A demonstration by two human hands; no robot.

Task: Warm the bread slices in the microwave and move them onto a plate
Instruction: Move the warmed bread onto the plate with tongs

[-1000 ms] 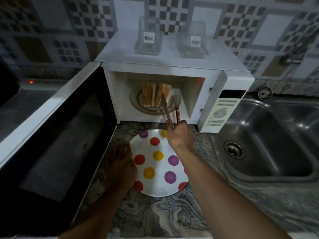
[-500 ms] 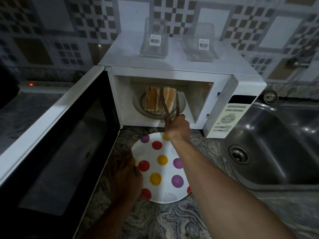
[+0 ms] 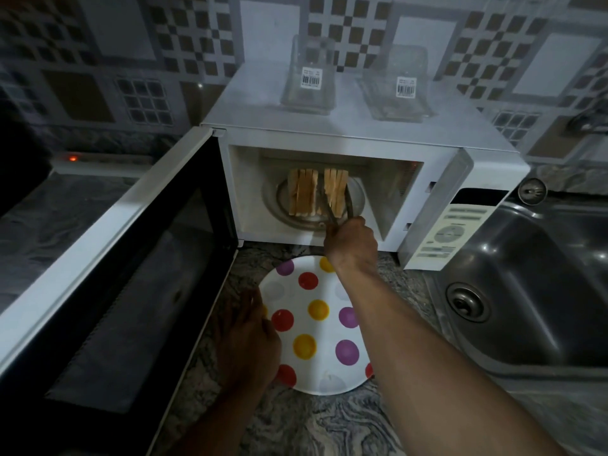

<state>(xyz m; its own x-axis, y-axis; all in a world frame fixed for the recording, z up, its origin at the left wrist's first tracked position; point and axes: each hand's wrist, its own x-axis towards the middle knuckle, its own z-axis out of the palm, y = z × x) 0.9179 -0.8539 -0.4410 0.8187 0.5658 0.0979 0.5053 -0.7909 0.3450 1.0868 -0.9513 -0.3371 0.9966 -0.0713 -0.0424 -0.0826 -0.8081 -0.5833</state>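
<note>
the microwave [image 3: 329,133] stands with its door [image 3: 108,291] swung wide to the left, and the bread slices [image 3: 317,192] stand on edge on the glass turntable [image 3: 357,200] inside, split into a left bunch and a right bunch with a narrow gap between them. the right hand [image 3: 350,240] is clamped round the handles of a pair of tongs [image 3: 332,210], whose arms reach into the cavity and straddle the right bunch, one arm in the gap and one on the outer side; whether the tips already press the bread cannot be told. the left hand [image 3: 246,340] lies flat, fingers together, on the left rim of the spotted plate [image 3: 329,386], which sits empty on the marbled counter [image 3: 312,429] just in front of the microwave. the step in hand looks like gripping a few slices to lift them out. to do it well, squeeze gently and low on the slices so the soft bread is not crushed or torn, take only as many as the tongs hold squarely, lift clear of the turntable lip before drawing back, and keep the plate steadied right below the opening so a dropped slice lands on it.
</note>
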